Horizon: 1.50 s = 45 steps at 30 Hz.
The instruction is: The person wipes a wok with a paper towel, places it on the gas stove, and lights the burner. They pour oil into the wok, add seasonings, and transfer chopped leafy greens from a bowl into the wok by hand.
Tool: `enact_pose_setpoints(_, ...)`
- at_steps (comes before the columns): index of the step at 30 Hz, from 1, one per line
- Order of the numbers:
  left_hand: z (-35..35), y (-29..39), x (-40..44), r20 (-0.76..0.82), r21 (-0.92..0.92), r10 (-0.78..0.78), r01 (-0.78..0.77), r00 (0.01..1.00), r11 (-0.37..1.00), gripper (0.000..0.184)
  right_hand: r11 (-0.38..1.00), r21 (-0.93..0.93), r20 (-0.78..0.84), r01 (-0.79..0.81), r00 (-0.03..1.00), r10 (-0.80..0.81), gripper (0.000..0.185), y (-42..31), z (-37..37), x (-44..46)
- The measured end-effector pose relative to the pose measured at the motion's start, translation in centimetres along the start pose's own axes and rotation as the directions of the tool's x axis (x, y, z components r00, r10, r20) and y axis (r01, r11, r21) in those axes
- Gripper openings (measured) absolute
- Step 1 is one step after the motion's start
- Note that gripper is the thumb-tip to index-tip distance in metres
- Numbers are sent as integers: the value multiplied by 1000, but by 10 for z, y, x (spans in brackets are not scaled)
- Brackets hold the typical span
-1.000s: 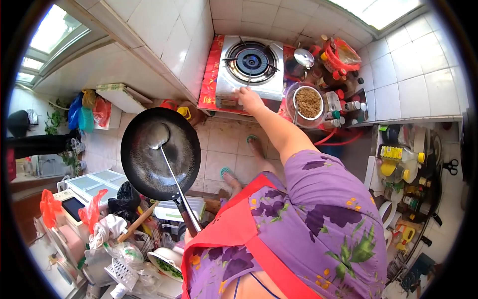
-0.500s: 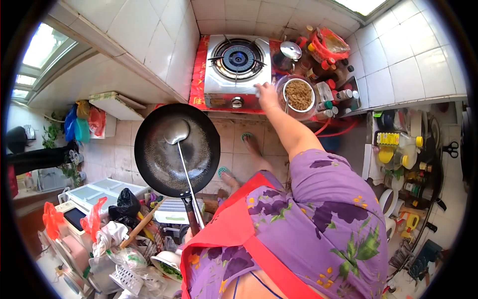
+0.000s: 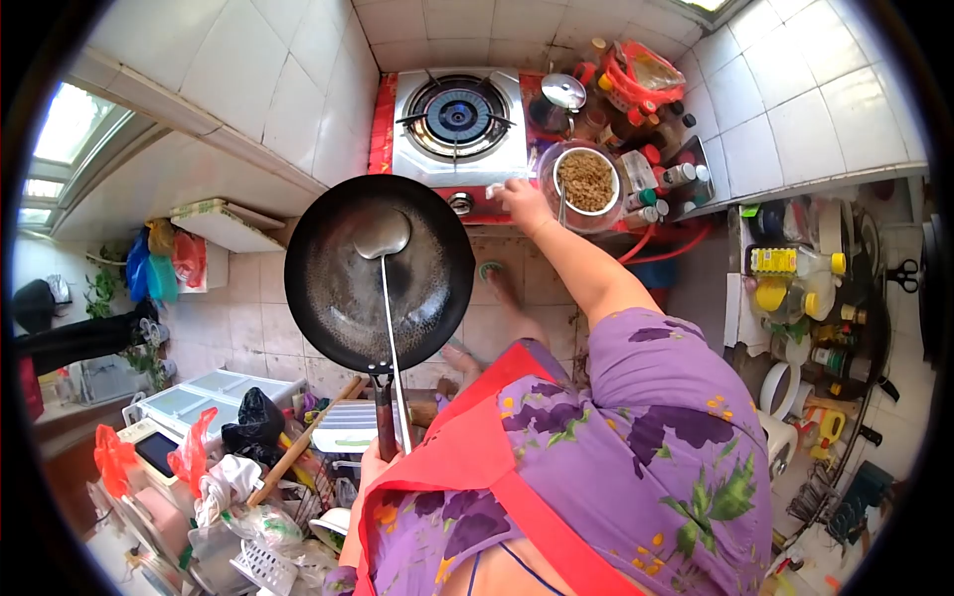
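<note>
My left hand [image 3: 375, 465], partly hidden by the apron, is closed around the brown handle of a black wok [image 3: 328, 298]. Inside the wok lies a metal wok spatula [image 3: 382, 236], its long shaft running back beside the wok handle; I cannot tell if my fingers touch it too. The wok is held out to the left, in front of the gas stove [image 3: 458, 117]. My right hand [image 3: 523, 205] pinches a small crumpled white cloth or tissue [image 3: 494, 190] at the stove's red front edge, right of its knob [image 3: 460, 204].
A white bowl of brown minced food [image 3: 586, 182] stands right of my right hand. Behind it are a lidded metal pot [image 3: 564, 94], several seasoning bottles and a red basket [image 3: 641, 74]. A chest with a glass top [image 3: 214, 387] and bagged clutter stand at lower left.
The wok and spatula have shifted right and up towards the stove. My right hand with the white piece has moved left and down along the stove's front. More of my left hand shows.
</note>
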<state>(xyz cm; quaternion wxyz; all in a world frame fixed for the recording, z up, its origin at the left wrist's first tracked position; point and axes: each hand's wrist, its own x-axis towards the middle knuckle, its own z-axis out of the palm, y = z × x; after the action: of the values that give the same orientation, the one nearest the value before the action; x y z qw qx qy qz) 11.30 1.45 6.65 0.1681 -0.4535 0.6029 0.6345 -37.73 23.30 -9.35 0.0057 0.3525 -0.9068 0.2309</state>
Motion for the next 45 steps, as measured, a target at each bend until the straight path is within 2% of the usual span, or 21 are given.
enact_pose_setpoints(2,0,6,6,18,-2,50,-50,999,999,14,1000,-3,-28,-12,1000,12,27,6,1,-6)
enact_pose_setpoints(4,2,20,13,66,154,146,-154,987,976,11,999,18,-96,-37,995,39,19,14,12,-8)
enact_pose_setpoints(7,6,31,28,95,128,188,-200,977,971,10,992,13,-119,-123,985,124,11,15,23,-15)
enact_pose_setpoints(9,18,75,26,135,146,157,-177,978,973,10,989,-8,-125,-147,981,145,6,17,27,-20)
enact_pose_setpoints(11,30,109,29,196,103,68,-90,978,991,10,987,-46,-153,-152,978,143,4,21,29,-22)
enact_pose_setpoints(12,35,119,35,217,88,73,-94,973,992,11,987,-43,-158,-156,976,147,4,16,21,-20)
enact_pose_setpoints(14,43,139,52,223,110,82,-108,971,988,11,973,124,-269,-193,938,220,4,7,4,-12)
enact_pose_setpoints(19,69,180,103,256,82,122,-147,959,986,11,954,142,-364,-265,882,299,10,10,0,4)
enact_pose_setpoints(21,79,199,121,264,107,128,-161,956,981,11,953,156,-349,-262,887,301,14,12,2,4)
enact_pose_setpoints(22,83,208,129,264,125,132,-170,955,977,10,922,247,-276,-297,891,361,15,15,8,3)
enact_pose_setpoints(23,89,215,136,268,128,136,-175,954,976,10,922,246,-282,-298,888,363,15,14,6,4)
enact_pose_setpoints(25,99,228,151,279,118,141,-179,950,977,10,946,216,-410,-243,857,314,11,7,-1,4)
enact_pose_setpoints(26,102,232,159,298,131,140,-186,944,974,10,926,270,-378,-263,856,353,14,4,-3,3)
enact_pose_setpoints(30,118,248,178,321,121,137,-184,937,975,13,904,285,-278,-320,875,397,19,5,-2,0)
enact_pose_setpoints(34,125,254,193,342,71,134,-168,930,983,13,900,313,-260,-305,883,390,22,16,-7,10)
enact_pose_setpoints(36,127,257,197,337,119,128,-176,933,977,14,855,369,-222,-364,859,462,23,25,-4,19)
enact_pose_setpoints(39,133,265,201,322,127,125,-174,939,977,14,872,304,-301,-383,830,469,23,38,-6,43)
enact_pose_setpoints(43,142,271,209,318,58,105,-130,942,990,14,853,332,-290,-403,817,499,23,48,-10,62)
enact_pose_setpoints(45,146,275,216,290,80,145,-175,946,981,14,844,343,-281,-412,812,511,23,49,-7,66)
